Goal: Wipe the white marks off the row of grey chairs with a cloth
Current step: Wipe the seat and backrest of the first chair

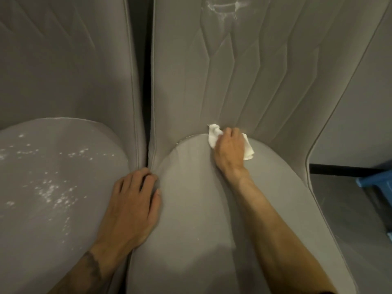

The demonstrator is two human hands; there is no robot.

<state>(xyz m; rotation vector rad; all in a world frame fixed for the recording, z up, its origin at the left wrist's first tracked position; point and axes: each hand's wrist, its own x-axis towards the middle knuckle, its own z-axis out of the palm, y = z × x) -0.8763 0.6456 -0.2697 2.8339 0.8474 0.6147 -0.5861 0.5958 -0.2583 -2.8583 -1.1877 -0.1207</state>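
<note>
White cloth is bunched in the right hand at the right chair's seat crease; the left hand lies spread, fingers straight, between seats.

Dim, greyish-warm light. A soft shadow crosses the near part of the right chair. Lines bow toward the edges; detail is slightly soft.

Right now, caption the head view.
Right hand presses crumpled white cloth into seat crease of grey fabric chair; left hand rests on seat edge.
</note>
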